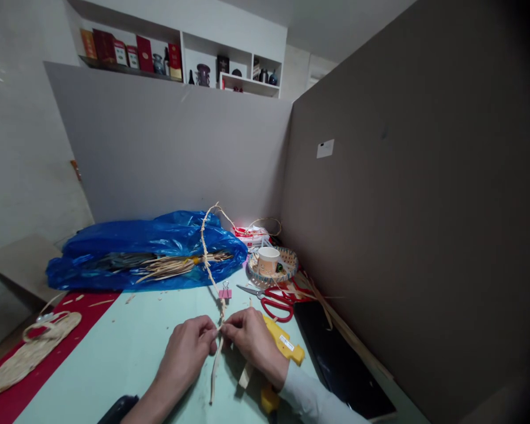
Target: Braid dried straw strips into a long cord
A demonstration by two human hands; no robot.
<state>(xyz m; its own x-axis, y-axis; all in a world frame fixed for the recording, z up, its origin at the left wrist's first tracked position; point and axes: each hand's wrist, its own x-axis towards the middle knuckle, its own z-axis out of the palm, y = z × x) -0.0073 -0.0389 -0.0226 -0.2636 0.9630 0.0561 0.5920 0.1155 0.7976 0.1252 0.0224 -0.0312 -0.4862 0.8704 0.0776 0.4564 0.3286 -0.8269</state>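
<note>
Rising behind the pink clip (225,294), a grey panel (181,147) meets a darker panel (401,194) that runs down the clip's right side. A shelf unit (182,56) with boxes and vases shows above and behind the clip. Under it spreads a pale green table (136,347), with a red strip (101,315) to its left. Behind and left of the clip lies a blue plastic bag (128,235), open around a bundle of straw (168,268). Right of the clip and nearer the person lies a flat black board (335,359).

Just in front of the clip, the left hand (189,344) and the right hand (251,338) work almost touching, thumb and fingers of each pinched together on a straw cord (205,247). The cord arches up behind the clip, and a loose end hangs below it, between the hands.

Far left of the clip is a woven slipper (39,353). Behind and to its right sits a shallow basket (294,265). A yellow tool (278,335) lies in front and right, partly hidden by the right hand. Red-handled scissors (269,293) lie just right of the clip; beyond them, a paper cup (268,265) stands in the basket.
</note>
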